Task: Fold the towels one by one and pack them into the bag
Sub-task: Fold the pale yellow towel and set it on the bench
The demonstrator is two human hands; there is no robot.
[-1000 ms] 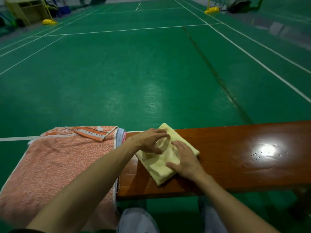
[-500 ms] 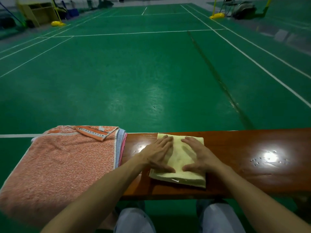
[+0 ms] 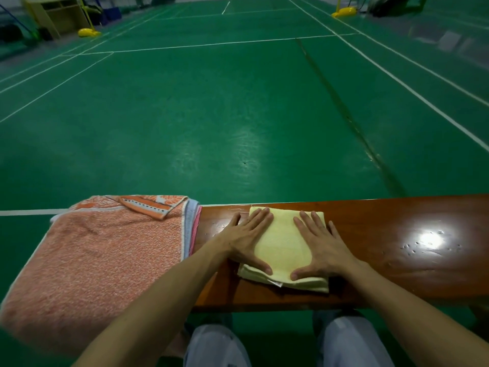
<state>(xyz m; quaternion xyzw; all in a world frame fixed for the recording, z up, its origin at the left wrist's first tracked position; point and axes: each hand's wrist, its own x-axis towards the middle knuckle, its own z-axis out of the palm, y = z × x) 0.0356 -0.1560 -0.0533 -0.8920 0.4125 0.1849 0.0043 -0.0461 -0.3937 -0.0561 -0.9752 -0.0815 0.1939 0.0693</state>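
Wooden bench point(image 3: 397, 263) bears the folded yellow towel point(image 3: 284, 245) — left grip point(image 3: 248, 241) and right grip point(image 3: 321, 247) press flat-fingered on it.

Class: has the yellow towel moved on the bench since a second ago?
Yes. The yellow towel has turned: it lay cornerwise, now it lies square with the bench edge.

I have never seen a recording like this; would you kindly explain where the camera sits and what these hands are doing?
No machine here: a person wears one wide camera on the head, looking forward and down at their own arms. The left hand and right hand lie flat, fingers straight, pressing a folded yellow towel on a wooden bench; nothing is gripped. At the left, an orange towel tops a pile with blue and pink edges. No bag is in view.
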